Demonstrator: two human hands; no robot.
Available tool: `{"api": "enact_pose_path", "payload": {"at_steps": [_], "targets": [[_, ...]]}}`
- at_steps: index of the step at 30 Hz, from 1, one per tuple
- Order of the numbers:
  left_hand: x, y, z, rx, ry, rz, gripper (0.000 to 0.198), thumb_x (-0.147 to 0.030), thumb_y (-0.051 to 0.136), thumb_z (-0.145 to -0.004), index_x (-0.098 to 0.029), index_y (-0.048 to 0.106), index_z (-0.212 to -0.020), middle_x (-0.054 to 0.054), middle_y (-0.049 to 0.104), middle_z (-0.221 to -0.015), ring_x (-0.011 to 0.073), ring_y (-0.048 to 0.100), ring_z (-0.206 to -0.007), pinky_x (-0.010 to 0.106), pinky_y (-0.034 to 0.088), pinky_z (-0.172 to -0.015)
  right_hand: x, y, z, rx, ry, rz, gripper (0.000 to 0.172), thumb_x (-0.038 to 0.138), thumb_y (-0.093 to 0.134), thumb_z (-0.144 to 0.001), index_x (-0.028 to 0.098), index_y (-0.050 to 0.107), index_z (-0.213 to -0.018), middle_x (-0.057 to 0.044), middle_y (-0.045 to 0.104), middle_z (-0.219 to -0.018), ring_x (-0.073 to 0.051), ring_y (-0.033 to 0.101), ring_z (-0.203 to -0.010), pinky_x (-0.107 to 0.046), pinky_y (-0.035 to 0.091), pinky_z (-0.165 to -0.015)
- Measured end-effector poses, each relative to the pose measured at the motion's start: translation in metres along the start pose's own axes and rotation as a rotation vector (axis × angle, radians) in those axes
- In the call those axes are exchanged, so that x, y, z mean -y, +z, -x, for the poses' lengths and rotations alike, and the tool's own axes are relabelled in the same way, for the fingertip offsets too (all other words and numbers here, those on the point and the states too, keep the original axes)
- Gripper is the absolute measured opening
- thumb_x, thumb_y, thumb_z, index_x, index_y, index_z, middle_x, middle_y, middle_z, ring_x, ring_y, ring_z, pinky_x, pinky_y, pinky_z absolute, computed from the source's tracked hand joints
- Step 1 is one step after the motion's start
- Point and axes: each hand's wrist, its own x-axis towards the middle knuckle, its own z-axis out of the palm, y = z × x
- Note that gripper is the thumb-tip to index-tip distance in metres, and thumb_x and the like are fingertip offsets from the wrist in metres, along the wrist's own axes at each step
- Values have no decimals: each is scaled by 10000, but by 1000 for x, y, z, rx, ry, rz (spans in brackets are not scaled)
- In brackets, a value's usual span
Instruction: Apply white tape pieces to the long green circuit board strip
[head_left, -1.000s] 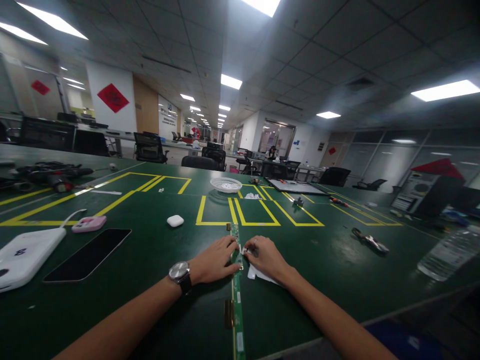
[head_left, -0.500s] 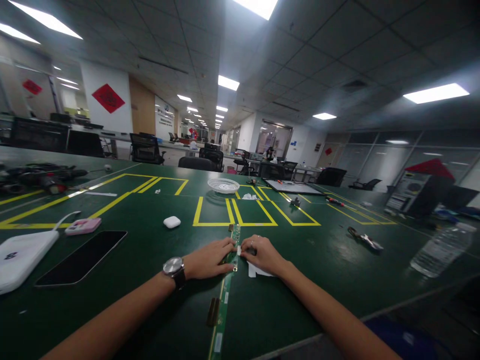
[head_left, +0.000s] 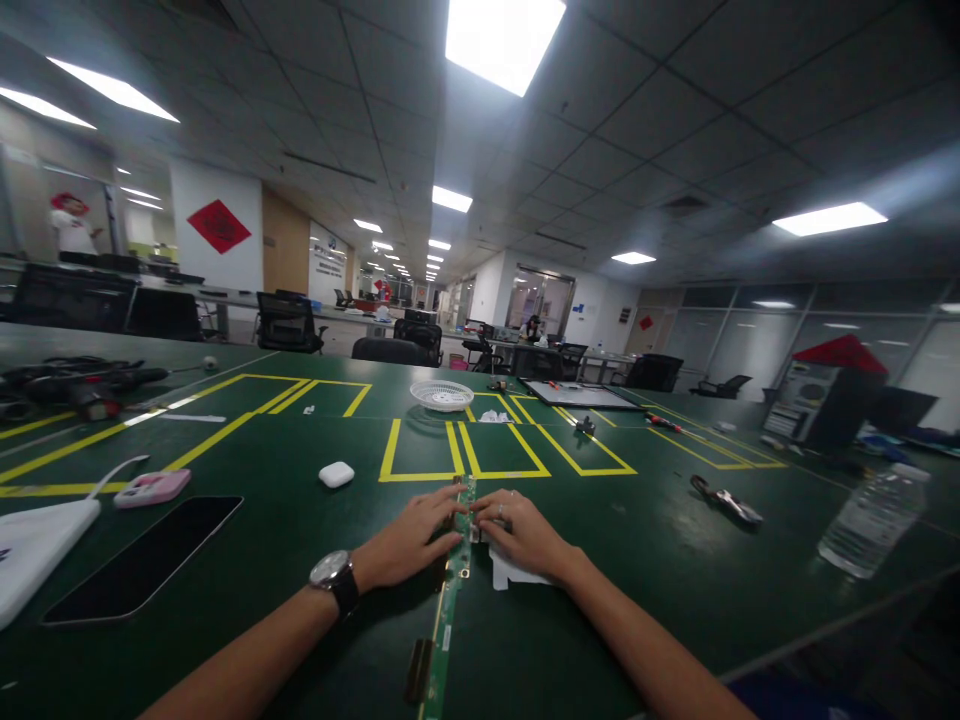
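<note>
Works with two bare hands at a long, narrow green circuit board (head_left: 448,612), laid lengthwise on a dark green tabletop (head_left: 600,620), with a dark brown flap (head_left: 418,670) at its left side. Wears a round, silver-cased wristwatch with a black strap (head_left: 331,569) on the left wrist. Has a flat piece of white paper (head_left: 517,573) partly under the right hand (head_left: 525,535). Sets the left hand (head_left: 401,540) on the far part of the board, thumb and fingertips a little apart at its left edge; impossible to tell whether gripping or only pressing. Bends the right fingers close together at the opposite edge, by a pale piece too small to identify; impossible to tell whether pinched.

Shows at left a black, glass-faced smartphone (head_left: 146,560) beside a white, flat device with a looped cord (head_left: 45,550), then a pink, rounded case (head_left: 152,488) and a white, pebble-shaped case (head_left: 336,474). Shows at right a clear plastic water bottle (head_left: 874,522) and a metal hand tool (head_left: 726,500). Includes, farther off, yellow-taped outlines, a round, white, openwork basket (head_left: 441,396) and, across the room, a person in a white shirt (head_left: 73,230).
</note>
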Motion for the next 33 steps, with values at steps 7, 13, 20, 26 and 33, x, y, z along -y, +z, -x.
{"api": "enact_pose_path", "payload": {"at_steps": [7, 13, 20, 26, 33], "targets": [[12, -3, -5, -336, -41, -203, 252, -237, 394, -989, -214, 561, -1177, 80, 445, -1446, 243, 435, -1309, 446, 361, -1062, 11, 6, -11, 226, -133, 77, 378, 249, 361, -996, 265, 555, -1320, -26, 553, -1387, -142, 470, -1290, -354, 246, -1127], [13, 2, -4, -340, -62, -298, 245, -245, 419, -980, -205, 580, -1161, 85, 503, -1387, 250, 480, -1259, 447, 393, -1022, -45, -1, 2, 105, 326, 382, 453, 313, 222, -1018, 241, 555, -1316, -87, 522, -1414, -207, 416, -1335, -506, 147, -1131], [14, 8, -2, -292, -72, -367, 275, -285, 415, -994, -201, 561, -1212, 99, 537, -1336, 252, 491, -1237, 437, 400, -1002, -80, -12, 23, -1, 835, 532, 478, 361, 217, -994, 217, 594, -1250, -132, 532, -1374, -298, 475, -1245, -597, 258, -1024], [14, 18, 0, -181, -43, -370, 299, -314, 417, -996, -220, 557, -1243, 88, 529, -1354, 256, 477, -1257, 427, 387, -1009, -80, -4, 23, -19, 905, 489, 491, 378, 222, -989, 226, 528, -1342, -131, 456, -1450, -293, 374, -1334, -603, 176, -1075], [12, 17, 1, -112, -37, -325, 316, -344, 417, -996, -222, 551, -1255, 87, 518, -1373, 265, 473, -1266, 444, 389, -1007, -79, -4, 26, -2, 923, 408, 549, 419, 250, -978, 180, 404, -1447, -158, 337, -1529, -313, 268, -1409, -609, 145, -1096]]}}
